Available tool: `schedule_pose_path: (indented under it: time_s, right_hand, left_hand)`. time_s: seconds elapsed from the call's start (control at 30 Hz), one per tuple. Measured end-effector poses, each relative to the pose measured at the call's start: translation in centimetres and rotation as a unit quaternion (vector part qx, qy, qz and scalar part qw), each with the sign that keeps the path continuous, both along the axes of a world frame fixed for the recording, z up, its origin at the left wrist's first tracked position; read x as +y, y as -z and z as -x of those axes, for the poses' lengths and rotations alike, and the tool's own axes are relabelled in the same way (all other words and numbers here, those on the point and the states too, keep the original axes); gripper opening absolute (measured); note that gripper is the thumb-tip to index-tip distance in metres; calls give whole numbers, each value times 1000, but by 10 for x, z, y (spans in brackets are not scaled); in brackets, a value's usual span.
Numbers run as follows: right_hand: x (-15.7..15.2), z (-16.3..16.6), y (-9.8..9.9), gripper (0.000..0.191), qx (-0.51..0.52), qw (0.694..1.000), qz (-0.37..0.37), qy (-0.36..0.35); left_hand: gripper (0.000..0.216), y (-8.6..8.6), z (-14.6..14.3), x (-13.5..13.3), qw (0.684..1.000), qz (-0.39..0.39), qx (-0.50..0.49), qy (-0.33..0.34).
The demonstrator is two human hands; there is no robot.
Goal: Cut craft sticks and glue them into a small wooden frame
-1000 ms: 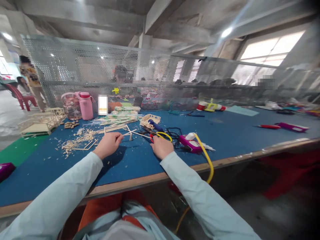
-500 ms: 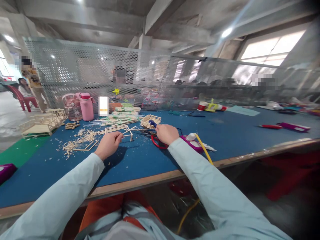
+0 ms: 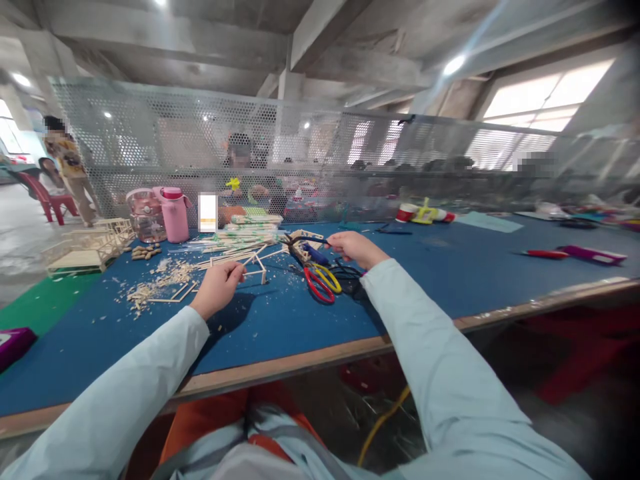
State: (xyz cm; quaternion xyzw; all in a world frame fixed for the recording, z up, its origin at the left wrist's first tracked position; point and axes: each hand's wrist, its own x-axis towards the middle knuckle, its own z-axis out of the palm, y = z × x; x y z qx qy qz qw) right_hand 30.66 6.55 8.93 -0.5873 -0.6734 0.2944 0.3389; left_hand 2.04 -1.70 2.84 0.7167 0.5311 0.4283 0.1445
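Note:
My left hand (image 3: 219, 285) is closed in a pinch on a small frame of thin wooden sticks (image 3: 256, 264), held just above the blue table. To the right, my right hand (image 3: 356, 248) pinches the end of a slender dark blue tool (image 3: 314, 239); its exact kind is hard to make out. Its far end reaches over pliers (image 3: 320, 281) with one red and one yellow handle, lying on the table. Beside the pliers is a blue object (image 3: 316, 254), partly covering a small wooden stick basket (image 3: 302, 248). Black cord (image 3: 349, 275) lies below my right hand.
Bundled sticks (image 3: 250, 230) and wood scraps (image 3: 163, 280) lie left of centre. A pink bottle (image 3: 175, 217), peanut-like pieces (image 3: 145, 251) and stick models (image 3: 83, 250) stand further left. A perforated metal screen (image 3: 185, 133) runs behind. At right lies a purple box (image 3: 595, 255).
My right hand has moved right and slightly up, off the blue object and pliers, and now holds the slender dark blue tool. My left hand stays with the stick frame.

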Motion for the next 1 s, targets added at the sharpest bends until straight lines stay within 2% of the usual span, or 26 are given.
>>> schedule_pose_path:
  time_s: [0.1, 0.17, 0.33, 0.43, 0.5, 0.57, 0.63, 0.73, 0.8, 0.9, 1.0]
  right_hand:
    - [0, 0, 7, 18, 154, 986, 61, -8]
    - [-1, 5, 11, 17, 265, 960, 84, -15]
    - [-20, 30, 11, 16, 403, 913, 52, -32]
    - [-44, 54, 18, 16, 428, 900, 53, -63]
    - [-61, 72, 28, 20, 437, 895, 49, -79]
    - [-77, 88, 40, 25, 451, 887, 34, -90]
    - [-89, 99, 49, 27, 452, 884, 13, -115]
    - [-97, 105, 53, 23, 417, 886, -13, -202]
    - [-97, 104, 49, 16, 431, 859, 12, -275]
    - [-96, 104, 45, 45, 465, 797, 85, -375]
    - [-93, 109, 45, 67, 457, 776, 101, -423]
  left_hand:
    - [34, 1, -1, 1, 1000, 8, -24, 2]
    - [34, 2, -1, 2, 999, 15, -44, 9]
    - [35, 2, -2, 2, 985, 42, -148, 72]
    - [33, 0, -6, -4, 964, 39, -214, 152]
    - [32, -2, -11, -9, 944, 74, -250, 204]
    - [33, -4, -14, -14, 928, 122, -269, 225]
    - [34, -7, -15, -19, 927, 138, -267, 225]
    - [35, -11, -14, -24, 929, 133, -248, 239]
    - [36, -14, -11, -26, 921, 140, -251, 264]
    - [35, -13, -10, -26, 904, 174, -244, 304]
    - [35, -10, -13, -26, 897, 210, -212, 325]
